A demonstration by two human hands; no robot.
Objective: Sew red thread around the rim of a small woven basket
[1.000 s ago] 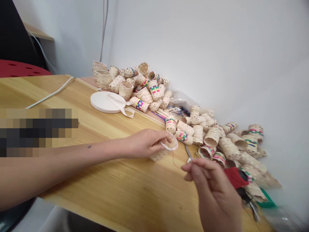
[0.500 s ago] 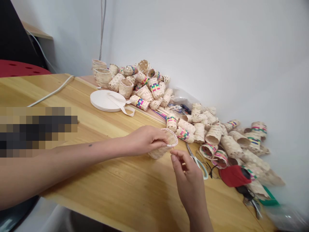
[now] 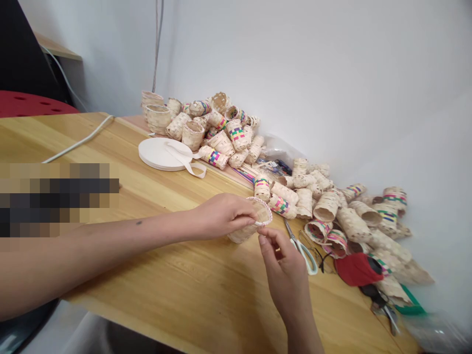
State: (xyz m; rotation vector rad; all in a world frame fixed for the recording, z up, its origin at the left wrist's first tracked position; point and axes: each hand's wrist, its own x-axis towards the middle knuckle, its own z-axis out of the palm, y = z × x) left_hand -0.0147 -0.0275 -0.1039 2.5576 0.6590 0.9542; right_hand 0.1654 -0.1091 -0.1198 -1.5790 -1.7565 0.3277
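Note:
My left hand [image 3: 224, 215] is closed on a small woven basket [image 3: 241, 235], its fingers reaching over the rim and partly into the mouth. Pink-and-white stitching or binding runs around that rim. The basket is tilted, with its opening toward the upper right. Just below the rim, my right hand [image 3: 285, 268] holds thumb and forefinger pinched together, the fingertips touching or nearly touching the basket edge. Whatever thin thing sits in that pinch is too small to make out. Scissors [image 3: 303, 250] with pale handles lie to the right of my right hand.
Many woven baskets [image 3: 326, 205] are heaped along the wall. Behind my left hand is a flat white roll of ribbon [image 3: 162, 153] with a loose end. A red object [image 3: 354, 269] and a green tray [image 3: 411, 302] are at the right. A white cable [image 3: 79, 141] crosses the table [image 3: 206, 295].
My right hand has moved slightly left and up, its fingertips now closer to the basket's rim. My left hand and the basket have hardly moved.

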